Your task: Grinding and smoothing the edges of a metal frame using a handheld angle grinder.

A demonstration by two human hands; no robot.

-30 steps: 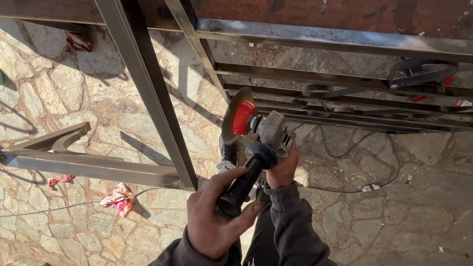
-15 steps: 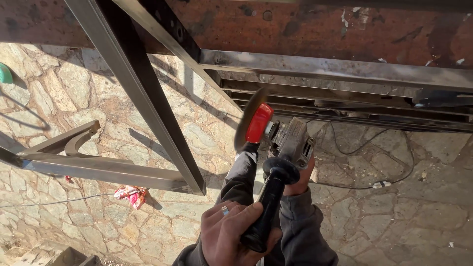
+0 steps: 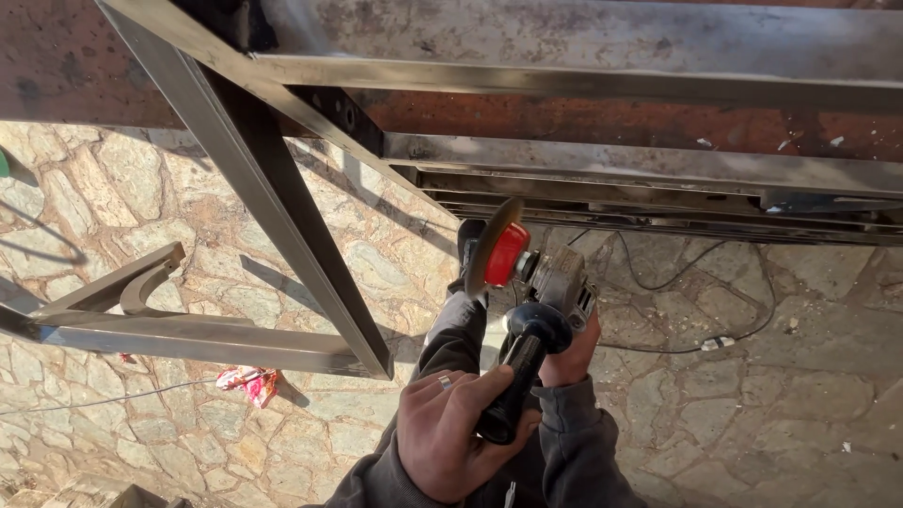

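- The left hand (image 3: 451, 437), a ring on one finger, is curled in a full fist around the black side handle (image 3: 522, 372) of the grey angle grinder with a red guard (image 3: 541, 277); the wrist comes up from the bottom edge in a grey sleeve, knuckles toward the camera.
- The right hand (image 3: 569, 353) is closed around the grinder's grey body from below and behind; only part of it shows past the handle, and its fingers are mostly hidden by the tool.
- Both forearms meet close together at the lower middle, sleeves touching, so the tool is held out ahead of the hands and above them in the view.
- The grinder's dark round disc (image 3: 491, 246) stands on edge, tilted, at the tool's far left end, beyond the red guard and away from both hands.
- The disc sits just under the stacked grey steel bars of the metal frame (image 3: 602, 160); whether it touches them cannot be told.
- A slanted grey square steel tube (image 3: 282, 207) runs down from the top left to a corner just left of the hands, where it meets a horizontal steel tube (image 3: 188, 339).
- A black cable with a white plug joint (image 3: 715, 341) lies on the stone-paved ground (image 3: 752, 395) to the right of the hands.
- A crumpled red and white wrapper (image 3: 246, 381) lies on the paving below the horizontal tube, left of the left hand.
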